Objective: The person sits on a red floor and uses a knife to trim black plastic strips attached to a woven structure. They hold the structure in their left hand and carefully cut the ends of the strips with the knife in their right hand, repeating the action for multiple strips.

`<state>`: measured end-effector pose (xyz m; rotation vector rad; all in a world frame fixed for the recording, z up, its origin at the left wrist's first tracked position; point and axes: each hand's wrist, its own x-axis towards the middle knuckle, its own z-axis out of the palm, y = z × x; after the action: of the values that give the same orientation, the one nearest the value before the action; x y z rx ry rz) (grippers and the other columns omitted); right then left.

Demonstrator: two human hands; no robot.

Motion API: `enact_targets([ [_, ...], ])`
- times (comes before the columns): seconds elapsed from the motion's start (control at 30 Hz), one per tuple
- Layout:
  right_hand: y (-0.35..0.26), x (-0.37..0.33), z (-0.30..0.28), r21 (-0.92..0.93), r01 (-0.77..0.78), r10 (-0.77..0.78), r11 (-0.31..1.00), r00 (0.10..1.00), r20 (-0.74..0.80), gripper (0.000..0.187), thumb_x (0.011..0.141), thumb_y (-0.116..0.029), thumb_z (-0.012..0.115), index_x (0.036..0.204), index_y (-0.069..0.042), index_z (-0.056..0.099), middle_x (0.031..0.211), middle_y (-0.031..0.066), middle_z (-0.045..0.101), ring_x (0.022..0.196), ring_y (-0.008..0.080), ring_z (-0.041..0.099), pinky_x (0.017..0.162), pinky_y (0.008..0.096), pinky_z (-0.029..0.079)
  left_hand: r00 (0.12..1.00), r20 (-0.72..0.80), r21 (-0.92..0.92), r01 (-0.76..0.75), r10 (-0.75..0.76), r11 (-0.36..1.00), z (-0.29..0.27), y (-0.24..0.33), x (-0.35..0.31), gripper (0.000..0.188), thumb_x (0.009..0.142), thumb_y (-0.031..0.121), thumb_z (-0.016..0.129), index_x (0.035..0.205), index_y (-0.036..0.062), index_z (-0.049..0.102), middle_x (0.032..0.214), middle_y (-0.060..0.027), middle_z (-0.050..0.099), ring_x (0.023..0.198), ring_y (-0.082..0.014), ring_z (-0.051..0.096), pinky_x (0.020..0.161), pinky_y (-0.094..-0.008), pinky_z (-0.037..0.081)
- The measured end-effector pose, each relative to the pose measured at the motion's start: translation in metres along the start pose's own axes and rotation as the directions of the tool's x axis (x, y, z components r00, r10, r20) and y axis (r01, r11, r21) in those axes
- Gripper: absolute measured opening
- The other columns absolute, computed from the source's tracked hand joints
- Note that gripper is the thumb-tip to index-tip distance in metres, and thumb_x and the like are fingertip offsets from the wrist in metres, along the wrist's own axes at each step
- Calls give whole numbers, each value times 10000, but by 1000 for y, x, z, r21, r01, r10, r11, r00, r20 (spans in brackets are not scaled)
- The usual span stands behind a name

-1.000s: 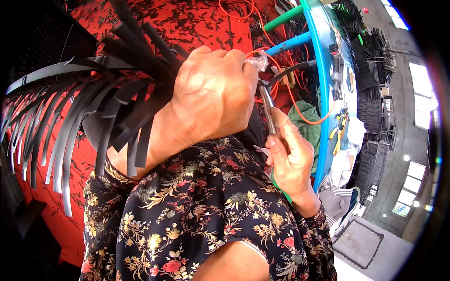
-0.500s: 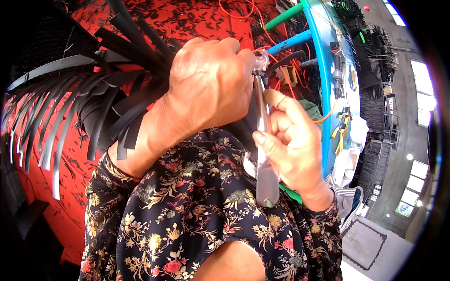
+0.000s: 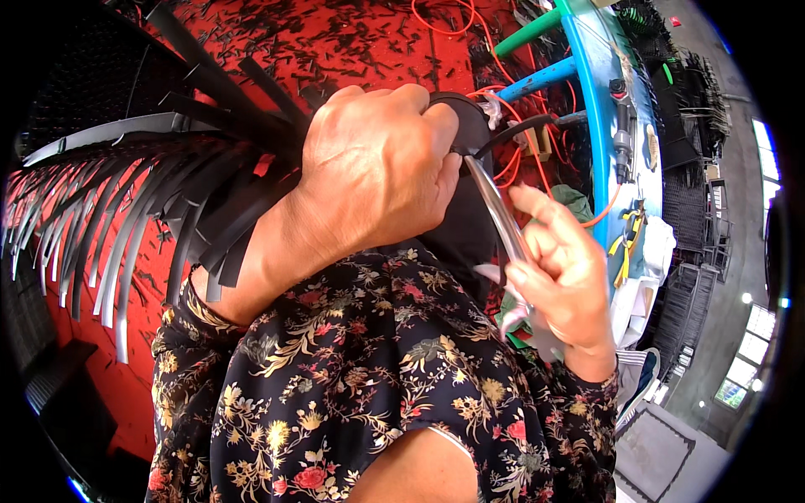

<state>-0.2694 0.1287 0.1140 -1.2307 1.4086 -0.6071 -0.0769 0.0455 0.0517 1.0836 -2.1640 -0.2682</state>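
My left hand (image 3: 373, 163) is closed in a fist around black flat strips and the edge of a black woven piece; its fingertips are hidden. From the fist, many loose black strips (image 3: 226, 243) fan out to the left. My right hand (image 3: 563, 277) pinches a long, shiny metal tool (image 3: 501, 214) between thumb and fingers, index finger raised. The tool slants up and left, its narrow tip against a black strip (image 3: 520, 127) beside my left fist. Its broader lower end lies partly behind the right palm. A smooth black surface (image 3: 470, 222) sits under the tool.
Black offcuts are scattered over the red floor covering (image 3: 352, 42). On the right stands a blue rack (image 3: 597, 159) with a green bar (image 3: 528, 33), orange hoses, and a dark pen-shaped tool (image 3: 622, 138). A yellow-handled tool (image 3: 627, 239) hangs nearby; stacked dark furniture (image 3: 683, 277) lies beyond.
My right hand has moved right and slightly down, tilting the metal tool from near upright to a slant. The left fist keeps its hold; the view has shifted slightly.
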Motion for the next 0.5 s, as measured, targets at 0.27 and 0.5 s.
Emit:
enact_targets([
  [0.27, 35, 16, -40, 302, 369, -350, 879, 929, -118, 486, 815, -36, 574, 1252, 55, 381, 801, 137, 590, 638, 205, 598, 546, 286, 479, 1000, -4, -7, 10, -11, 1000, -7, -7, -3, 218, 610, 134, 722, 663, 45, 530, 626, -87, 490, 574, -303, 536, 523, -386, 410],
  [0.5, 25, 96, -6, 242, 326, -341, 914, 940, 23, 350, 745, -7, 690, 1047, -5, 514, 758, 5, 561, 620, 48, 509, 554, 170, 406, 997, 42, -38, 73, -71, 997, -14, -11, -6, 214, 611, 106, 727, 656, 37, 530, 630, -92, 506, 578, -308, 547, 501, -374, 412],
])
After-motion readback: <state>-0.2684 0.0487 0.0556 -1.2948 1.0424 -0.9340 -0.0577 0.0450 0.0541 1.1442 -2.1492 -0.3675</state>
